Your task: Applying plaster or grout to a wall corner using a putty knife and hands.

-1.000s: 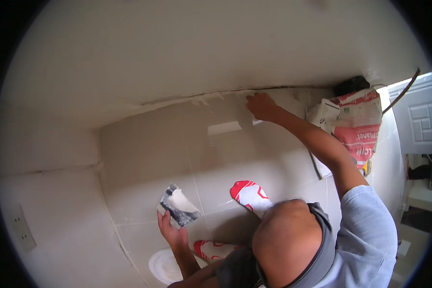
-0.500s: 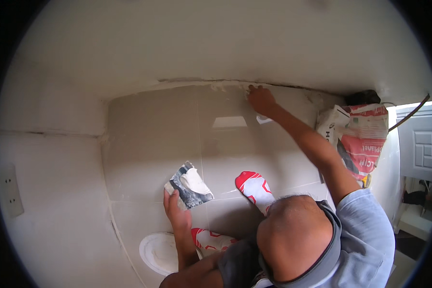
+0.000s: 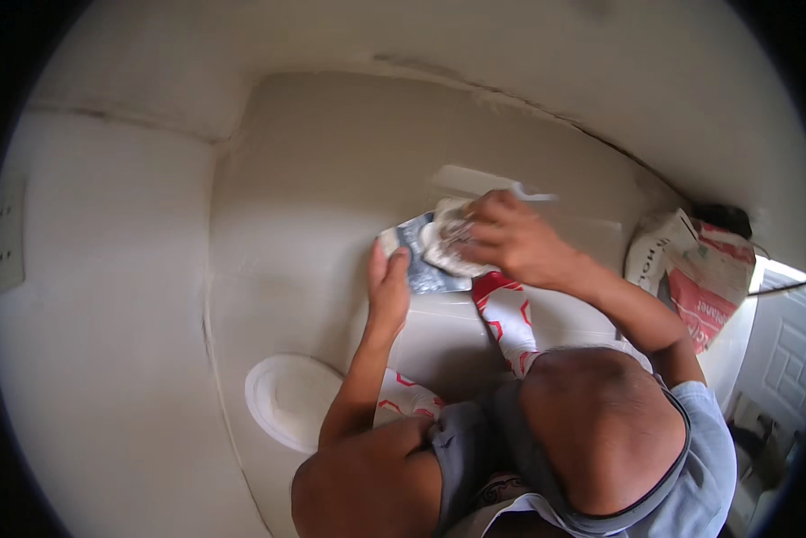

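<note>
My left hand (image 3: 389,285) grips the near left edge of a flat board (image 3: 413,235), thumb on top. Its face is dark blue-grey, smeared with white, and a thick lump of white paste (image 3: 436,255) lies on its right part. Over that paste is my right hand (image 3: 511,238), its fingers curled and blurred by motion. Something at its fingertips meets the paste, but I cannot make out what. The board is held up above the tiled floor (image 3: 304,224), in front of my right foot in a white and red sock (image 3: 508,323).
A round white lid or tub (image 3: 294,403) is on the floor beside my left forearm. At the right, a crumpled red and white bag (image 3: 712,282) leans by the wall, with a dark object (image 3: 724,218) behind it. A rough, cracked joint (image 3: 555,115) runs along the far wall's base. The left wall has a socket plate (image 3: 10,235).
My right hand has come back from the far wall joint to the board. My left hand has raised the board to the right and away from me. The view has turned somewhat.
</note>
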Demonstrator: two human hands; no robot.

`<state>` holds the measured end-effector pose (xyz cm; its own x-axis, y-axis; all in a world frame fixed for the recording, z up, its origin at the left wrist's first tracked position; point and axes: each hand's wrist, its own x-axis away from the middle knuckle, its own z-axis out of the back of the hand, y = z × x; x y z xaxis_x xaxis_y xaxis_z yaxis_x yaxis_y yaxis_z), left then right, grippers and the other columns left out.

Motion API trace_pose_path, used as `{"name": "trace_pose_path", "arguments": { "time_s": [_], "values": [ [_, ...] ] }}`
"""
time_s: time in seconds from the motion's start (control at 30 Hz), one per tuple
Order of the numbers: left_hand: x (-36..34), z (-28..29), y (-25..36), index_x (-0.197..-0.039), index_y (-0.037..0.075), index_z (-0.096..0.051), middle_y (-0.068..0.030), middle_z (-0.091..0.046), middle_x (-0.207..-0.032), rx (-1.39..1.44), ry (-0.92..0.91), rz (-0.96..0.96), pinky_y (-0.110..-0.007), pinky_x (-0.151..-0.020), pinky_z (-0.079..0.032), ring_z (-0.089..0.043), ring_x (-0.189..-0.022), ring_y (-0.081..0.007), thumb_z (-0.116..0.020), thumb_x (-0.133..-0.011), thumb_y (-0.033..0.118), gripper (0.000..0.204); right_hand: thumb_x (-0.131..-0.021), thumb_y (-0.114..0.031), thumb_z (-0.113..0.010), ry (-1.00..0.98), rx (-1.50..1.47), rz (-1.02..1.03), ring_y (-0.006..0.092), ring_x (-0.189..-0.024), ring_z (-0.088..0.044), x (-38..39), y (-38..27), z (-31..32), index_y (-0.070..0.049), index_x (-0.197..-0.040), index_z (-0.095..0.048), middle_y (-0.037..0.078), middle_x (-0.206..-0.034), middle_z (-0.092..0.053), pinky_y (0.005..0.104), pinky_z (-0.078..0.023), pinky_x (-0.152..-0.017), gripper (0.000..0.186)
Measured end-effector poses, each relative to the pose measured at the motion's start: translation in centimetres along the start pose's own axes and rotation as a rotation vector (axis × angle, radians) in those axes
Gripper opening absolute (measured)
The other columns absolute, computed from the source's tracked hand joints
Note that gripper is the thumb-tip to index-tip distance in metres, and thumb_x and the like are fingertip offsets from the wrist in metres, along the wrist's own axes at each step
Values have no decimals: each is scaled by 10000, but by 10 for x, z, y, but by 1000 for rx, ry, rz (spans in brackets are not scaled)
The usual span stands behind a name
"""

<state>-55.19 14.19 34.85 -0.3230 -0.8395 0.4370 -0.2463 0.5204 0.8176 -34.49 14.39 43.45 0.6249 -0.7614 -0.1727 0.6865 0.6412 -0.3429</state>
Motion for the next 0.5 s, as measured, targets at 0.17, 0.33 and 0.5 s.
{"name": "trace_pose_path", "arguments": {
  "time_s": [0.17,0.33,0.5],
  "values": [
    [7,24,-16,-1131,24,-480,-58,-528,-1075,125,414,82,-292,-877,-383,-495,-994,-157,-486,-835,99,306,-671,-77,-531,-136,-28,-141,257,-953,-490,26,22,2,-52,-896,-617,63,-889,-564,400,-392,-851,242],
    [10,36,24,-1182,11,-436,-96,-504,-1128,212,407,69,-333,-915,-377,-497,-1039,-208,-488,-824,119,377,-639,25,-516,306,469,-843,279,-958,-479,129,126,-40,-40,-938,-607,106,-959,-567,406,-364,-816,319],
    [10,53,19,-1192,4,-424,-97,-500,-1134,239,335,46,-359,-914,-385,-493,-1056,-222,-480,-826,134,392,-661,-19,-524,332,649,-1027,294,-970,-490,158,182,-69,-36,-917,-596,102,-1025,-531,411,-403,-782,266]
  ]
}}
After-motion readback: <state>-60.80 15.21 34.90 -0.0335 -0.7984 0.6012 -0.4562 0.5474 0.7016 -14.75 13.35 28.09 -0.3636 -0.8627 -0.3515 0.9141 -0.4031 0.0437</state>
